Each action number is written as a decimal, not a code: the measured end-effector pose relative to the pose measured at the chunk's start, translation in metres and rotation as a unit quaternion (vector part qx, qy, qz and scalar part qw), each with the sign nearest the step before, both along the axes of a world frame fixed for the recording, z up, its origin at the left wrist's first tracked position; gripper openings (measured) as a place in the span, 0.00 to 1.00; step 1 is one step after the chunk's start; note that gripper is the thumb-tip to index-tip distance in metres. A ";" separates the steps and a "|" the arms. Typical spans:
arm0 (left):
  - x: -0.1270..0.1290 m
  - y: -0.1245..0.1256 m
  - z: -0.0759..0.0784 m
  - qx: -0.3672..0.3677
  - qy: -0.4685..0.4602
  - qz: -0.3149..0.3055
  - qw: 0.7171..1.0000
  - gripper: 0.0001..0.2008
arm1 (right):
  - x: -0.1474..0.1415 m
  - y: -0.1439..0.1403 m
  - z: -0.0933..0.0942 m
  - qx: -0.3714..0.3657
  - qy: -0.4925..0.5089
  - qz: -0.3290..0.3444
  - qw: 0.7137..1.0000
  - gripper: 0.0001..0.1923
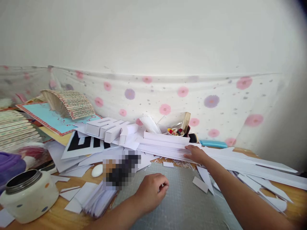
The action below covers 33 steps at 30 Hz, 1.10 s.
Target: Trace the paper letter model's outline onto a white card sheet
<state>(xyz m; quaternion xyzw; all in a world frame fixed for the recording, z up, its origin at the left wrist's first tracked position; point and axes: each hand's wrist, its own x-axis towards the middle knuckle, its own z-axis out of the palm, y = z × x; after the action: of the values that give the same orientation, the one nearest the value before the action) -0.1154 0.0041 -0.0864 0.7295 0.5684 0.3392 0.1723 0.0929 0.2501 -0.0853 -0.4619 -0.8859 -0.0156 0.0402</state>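
**Two hands among paper strips on a cutting mat**

Far left of both hands stands a white jar (28,195), its dark mouth open, on the wooden table (55,218). Beyond it lie a folded fan (69,103) on a blue card (48,118) and, nearer the middle, white block letters (107,127) over a black-and-white sheet (83,143). A fanned stack of white slips (98,199) lies just left of the left wrist.

The left hand (151,191) rests on the grey mat (182,198), fingers (164,187) curled narrow toward the palm, the tips pinched on something small and white; what it is cannot be told. A small white scrap (168,164) lies just beyond those fingertips.

The right hand (196,153) reaches further out, fingers (189,147) spread flat and touching the near edge of the strip pile (168,145), holding nothing. The pile runs out to both sides of those fingers. Just behind the fingertips sits a bowl (176,131) of small bits, and right of it a blue tube (213,144). Under the right forearm lie cut triangles (207,179) of white paper, on the mat's edge.
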 end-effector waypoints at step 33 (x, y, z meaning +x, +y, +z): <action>0.000 -0.029 0.066 0.359 0.269 0.032 0.893 0.19 | 0.039 -0.135 0.017 0.346 0.229 0.143 0.899 0.12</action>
<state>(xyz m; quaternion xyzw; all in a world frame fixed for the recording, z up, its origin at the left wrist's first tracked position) -0.1155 -0.0248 -0.0208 0.7863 0.4559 0.3163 -0.2718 0.1316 0.1155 -0.0688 -0.2784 -0.8473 -0.2089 0.4012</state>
